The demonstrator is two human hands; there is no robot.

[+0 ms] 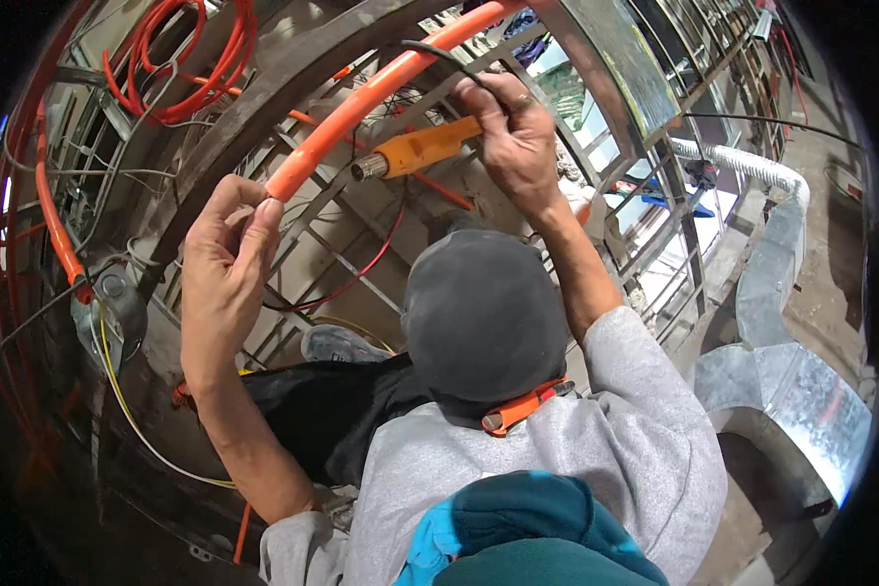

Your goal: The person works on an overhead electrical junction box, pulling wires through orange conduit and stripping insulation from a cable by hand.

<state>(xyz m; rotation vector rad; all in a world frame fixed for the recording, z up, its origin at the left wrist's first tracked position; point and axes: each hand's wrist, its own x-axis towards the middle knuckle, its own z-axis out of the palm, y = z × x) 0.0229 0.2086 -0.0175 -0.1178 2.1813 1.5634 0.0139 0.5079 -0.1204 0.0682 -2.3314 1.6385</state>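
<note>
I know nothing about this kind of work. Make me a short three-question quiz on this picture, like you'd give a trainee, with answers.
1. Which hand is holding the lower end of the thick orange tube?
2. True or false: the silver metal duct is on the right side of the picture.
3. What colour is the thin cable that runs to the right hand? A: white; B: black; C: green.

Key:
1. The left hand.
2. True.
3. B.

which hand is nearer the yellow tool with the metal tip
Right: the right hand holds the back end of the yellow tool; the left hand is apart from it, on the orange pipe.
</note>
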